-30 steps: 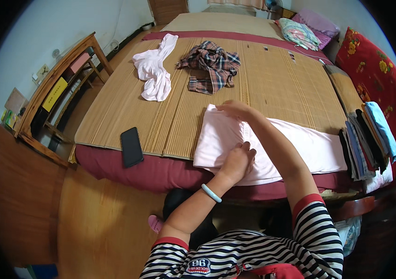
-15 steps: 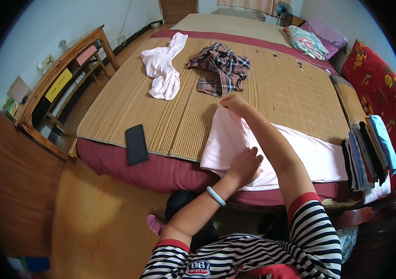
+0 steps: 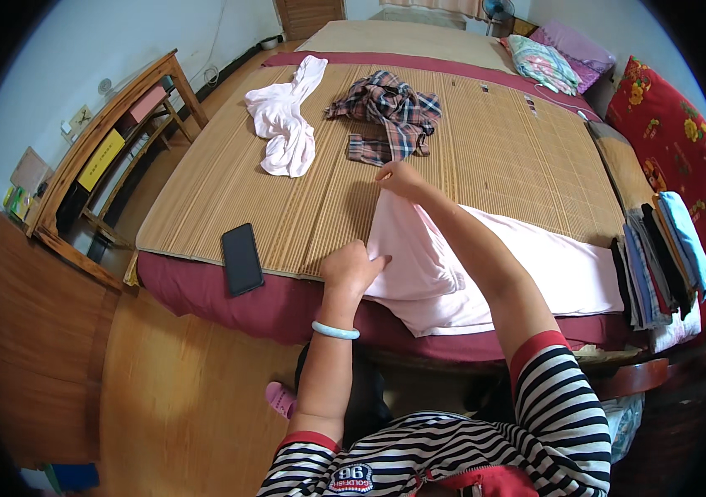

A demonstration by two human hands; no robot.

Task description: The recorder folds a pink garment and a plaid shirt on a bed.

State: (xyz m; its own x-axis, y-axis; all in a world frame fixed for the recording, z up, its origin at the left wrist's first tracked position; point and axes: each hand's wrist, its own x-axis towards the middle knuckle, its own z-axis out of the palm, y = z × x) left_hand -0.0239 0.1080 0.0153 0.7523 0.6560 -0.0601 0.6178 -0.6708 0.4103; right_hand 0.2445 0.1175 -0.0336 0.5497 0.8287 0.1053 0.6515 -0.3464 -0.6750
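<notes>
- Pale pink garment lies along the near edge of the bed, partly on the woven mat, partly over the burgundy sheet.
- Right hand: fingers closed on the garment's far left corner, forearm crossing above the cloth.
- Left hand: at the garment's near left edge, thumb toward the cloth; cannot tell whether it grips. Pale bracelet on that wrist.
- Dark phone left of the left hand.
- Beyond the hands: crumpled pink garment, bunched plaid shirt.
- Folded clothes stacked beside the garment's right end.
</notes>
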